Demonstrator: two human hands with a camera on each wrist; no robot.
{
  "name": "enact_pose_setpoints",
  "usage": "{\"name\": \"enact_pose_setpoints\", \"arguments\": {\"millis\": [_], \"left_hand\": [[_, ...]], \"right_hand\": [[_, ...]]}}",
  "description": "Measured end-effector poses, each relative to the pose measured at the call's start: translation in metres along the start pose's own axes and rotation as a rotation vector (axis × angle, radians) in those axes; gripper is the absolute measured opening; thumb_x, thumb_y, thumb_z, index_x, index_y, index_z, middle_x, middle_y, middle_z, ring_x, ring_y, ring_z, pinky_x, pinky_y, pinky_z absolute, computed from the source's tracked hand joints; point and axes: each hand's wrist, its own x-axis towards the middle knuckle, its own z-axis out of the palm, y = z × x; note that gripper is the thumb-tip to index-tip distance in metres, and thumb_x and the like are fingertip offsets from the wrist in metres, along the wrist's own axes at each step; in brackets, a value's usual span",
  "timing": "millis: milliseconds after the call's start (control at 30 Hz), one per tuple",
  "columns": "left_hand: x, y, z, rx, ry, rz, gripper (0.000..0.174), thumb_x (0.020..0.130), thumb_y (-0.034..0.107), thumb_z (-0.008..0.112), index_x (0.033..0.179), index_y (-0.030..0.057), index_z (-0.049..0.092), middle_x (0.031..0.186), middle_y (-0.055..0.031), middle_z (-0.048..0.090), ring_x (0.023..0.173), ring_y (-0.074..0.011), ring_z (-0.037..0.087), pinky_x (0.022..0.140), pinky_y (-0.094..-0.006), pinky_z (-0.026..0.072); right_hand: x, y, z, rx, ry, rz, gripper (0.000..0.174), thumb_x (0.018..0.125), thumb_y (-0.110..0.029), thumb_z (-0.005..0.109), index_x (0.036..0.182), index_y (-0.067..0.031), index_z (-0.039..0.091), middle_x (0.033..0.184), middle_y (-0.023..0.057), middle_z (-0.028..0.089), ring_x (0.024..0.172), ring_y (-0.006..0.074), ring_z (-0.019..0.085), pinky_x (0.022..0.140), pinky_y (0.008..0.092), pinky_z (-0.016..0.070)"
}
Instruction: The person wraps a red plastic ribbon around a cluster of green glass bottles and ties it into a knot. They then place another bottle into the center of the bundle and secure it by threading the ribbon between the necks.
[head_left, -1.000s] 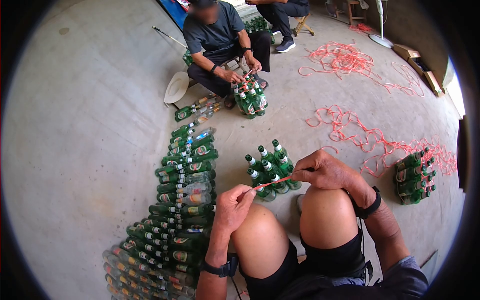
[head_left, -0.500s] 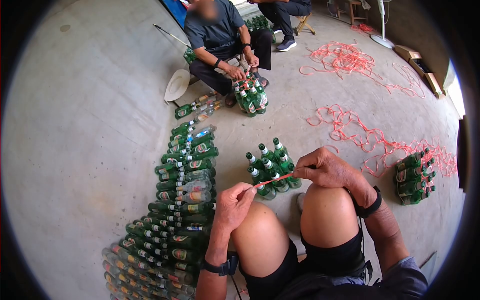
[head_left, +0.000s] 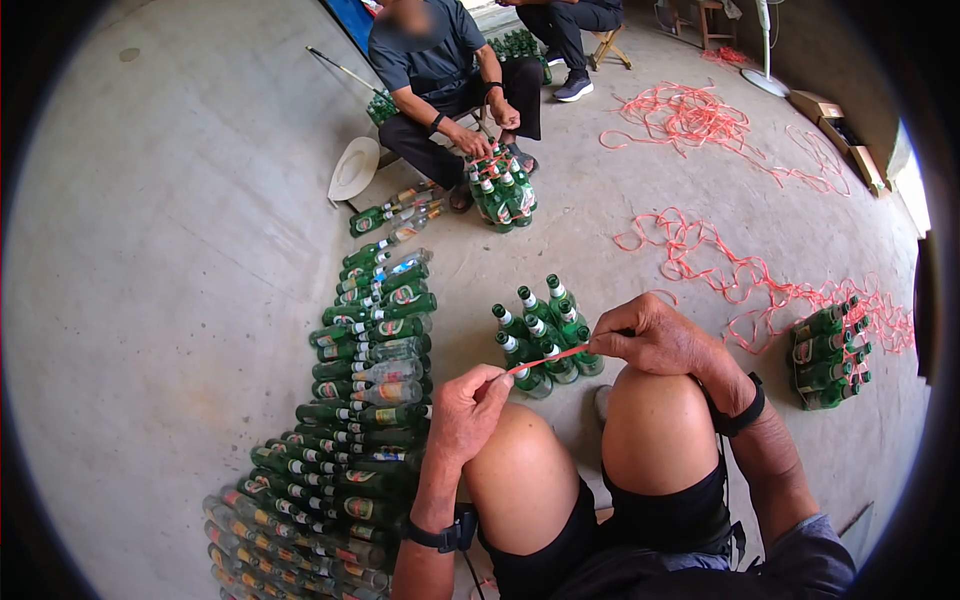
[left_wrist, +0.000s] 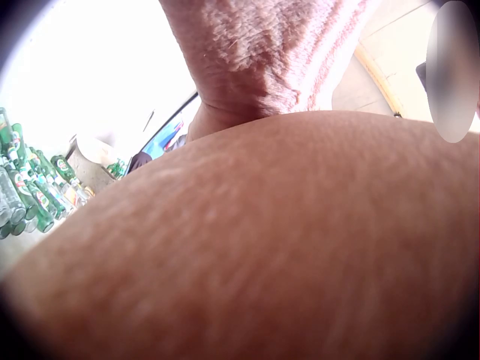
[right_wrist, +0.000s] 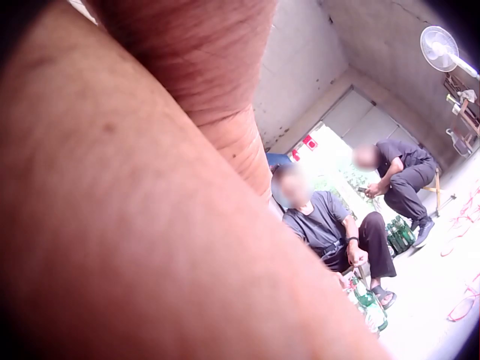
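Observation:
A short red strip (head_left: 545, 361) is stretched between the two hands in the head view, above the knees. The left hand (head_left: 466, 414) pinches its left end between thumb and fingers. Its right end is pinched by the right hand (head_left: 655, 339), held over the other knee. Just beyond the strip stands a group of upright green bottles (head_left: 537, 326), partly covered by the strip and right hand. The wrist views show mostly skin, the left hand (left_wrist: 262, 52) and right hand (right_wrist: 202, 67) cropped at the top, with fingertips and strip hidden.
Rows of lying bottles (head_left: 385, 360) cover the floor at left. Red strips lie tangled (head_left: 685, 115) on the right, near a tied bottle bundle (head_left: 830, 355). Ahead, a seated person (head_left: 430, 75) handles another bundle (head_left: 503, 198); a second person (head_left: 568, 35) sits behind.
Both hands keep nearly the same place with the strip stretched between them. The seated person's hands have shifted slightly over the bundle ahead.

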Motion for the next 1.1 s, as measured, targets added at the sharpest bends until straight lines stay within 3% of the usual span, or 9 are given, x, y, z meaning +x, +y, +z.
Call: {"name": "enact_pose_setpoints", "arguments": {"millis": [267,567,767,1033,1100], "left_hand": [[0.001,0.0,-0.001,-0.043,0.008,0.011,0.015,0.103,0.015,0.071,0.098,0.0001,0.075,0.071,0.004,0.058,0.067,-0.0032,0.048,0.059,-0.0247,0.0414],[-0.001,-0.005,-0.013,-0.012,-0.023,-0.041,0.018,0.103,0.015,0.071,0.097,-0.002,0.075,0.075,0.0035,0.064,0.07,-0.0034,0.053,0.063,-0.0241,0.0451],[0.009,0.0,-0.015,0.026,-0.102,-0.108,0.018,0.103,0.015,0.071,0.096,-0.0016,0.075,0.075,0.0038,0.063,0.07,-0.0034,0.052,0.061,-0.0238,0.0435],[0.043,-0.05,-0.009,-0.067,-0.066,-0.254,0.017,0.101,0.015,0.073,0.094,0.0001,0.077,0.074,0.0067,0.061,0.066,-0.0016,0.047,0.057,-0.0228,0.0377],[0.051,-0.066,-0.005,-0.05,-0.05,-0.296,0.017,0.1,0.015,0.073,0.092,0.0003,0.077,0.075,0.0071,0.06,0.069,-0.0022,0.047,0.06,-0.0229,0.0369]], "right_hand": [[0.002,0.005,0.002,0.048,0.078,-0.008,0.017,0.098,-0.013,0.073,0.094,0.0034,0.076,0.069,0.0082,0.065,0.068,0.01,0.058,0.065,0.0336,0.05],[0.0,0.029,-0.015,0.068,0.08,0.031,0.017,0.098,-0.015,0.075,0.095,0.0019,0.079,0.073,0.0059,0.072,0.071,0.008,0.061,0.066,0.0331,0.0511],[-0.011,0.048,-0.026,0.044,0.089,0.089,0.021,0.098,-0.02,0.078,0.094,0.0014,0.079,0.069,0.0007,0.065,0.069,0.0054,0.054,0.062,0.0306,0.0466],[0.009,0.103,-0.043,0.009,0.14,0.202,0.023,0.098,-0.021,0.078,0.092,0.0019,0.079,0.067,-0.0005,0.063,0.065,0.006,0.052,0.058,0.0307,0.0448],[0.016,0.117,-0.049,-0.046,0.155,0.229,0.024,0.098,-0.021,0.078,0.092,0.0023,0.079,0.066,-0.0003,0.063,0.064,0.0064,0.051,0.057,0.031,0.0442]]}}
